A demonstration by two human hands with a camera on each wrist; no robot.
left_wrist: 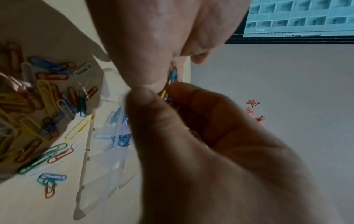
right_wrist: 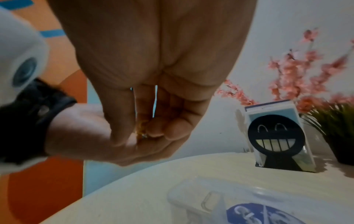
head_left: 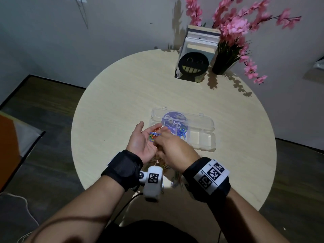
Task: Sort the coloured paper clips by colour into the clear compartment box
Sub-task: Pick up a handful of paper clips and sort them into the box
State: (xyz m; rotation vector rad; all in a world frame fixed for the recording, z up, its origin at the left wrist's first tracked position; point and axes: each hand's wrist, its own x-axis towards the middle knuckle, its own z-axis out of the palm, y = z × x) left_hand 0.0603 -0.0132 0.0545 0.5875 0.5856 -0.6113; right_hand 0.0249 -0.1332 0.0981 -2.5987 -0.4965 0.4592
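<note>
My left hand (head_left: 142,142) lies palm up above the table, cupped, and carries a small bunch of coloured paper clips (head_left: 154,135) on its fingers. My right hand (head_left: 172,146) reaches down into that palm and its fingertips pinch one clip (right_wrist: 142,131) out of the bunch (left_wrist: 169,84). Just beyond the hands the clear compartment box (head_left: 203,137) lies open, with a round purple label on its lid. Several blue clips (head_left: 182,135) lie in one compartment. The loose clip pile (left_wrist: 38,106) is spread on the table under my wrists.
The round pale wooden table (head_left: 122,95) holds a stack of books behind a black smiley bookend (head_left: 193,64) and a dark vase of pink flowers (head_left: 222,65) at the back right. An orange object (head_left: 8,146) stands on the floor to the left.
</note>
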